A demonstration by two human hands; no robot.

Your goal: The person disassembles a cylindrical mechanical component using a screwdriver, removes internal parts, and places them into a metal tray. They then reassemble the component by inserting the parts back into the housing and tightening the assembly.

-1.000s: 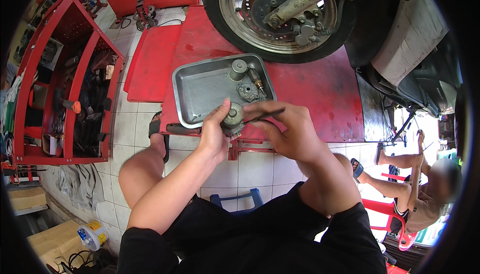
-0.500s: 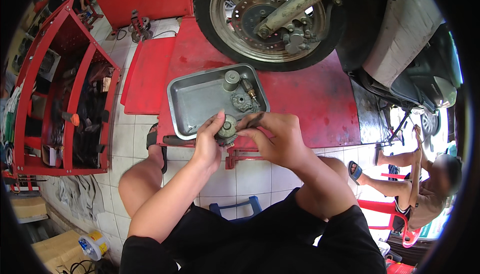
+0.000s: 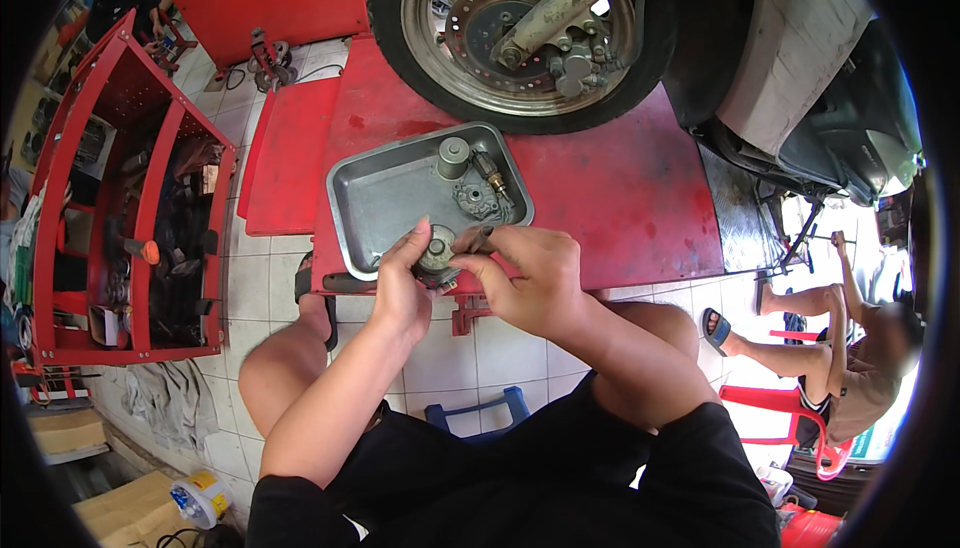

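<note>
My left hand (image 3: pixel 402 288) is closed around a round, greyish metal part (image 3: pixel 437 247) with a raised centre, held above the near edge of a metal tray (image 3: pixel 348 210). Against the right side of that part, the thumb and fingers of my right hand (image 3: pixel 538 276) are pinched together. Something dark (image 3: pixel 480 239) shows at those fingers, too small to name. In the tray's right half a metal cylinder (image 3: pixel 453 158) stands upright. Beside it lie a dark fitting with a brass-coloured end (image 3: pixel 491 172) and a flat cast metal piece (image 3: pixel 476 200).
The tray rests on a red platform (image 3: pixel 610 208), with a motorbike's front wheel (image 3: pixel 395 43) standing behind it. A dark handle (image 3: pixel 347 283) lies at the platform's near edge. At left is a red tool rack (image 3: pixel 150 158). Another person (image 3: pixel 870 378) sits at right.
The whole view has shifted slightly, so the tray and wheel appear a little further up and left. Both hands keep the same hold on the round part.
</note>
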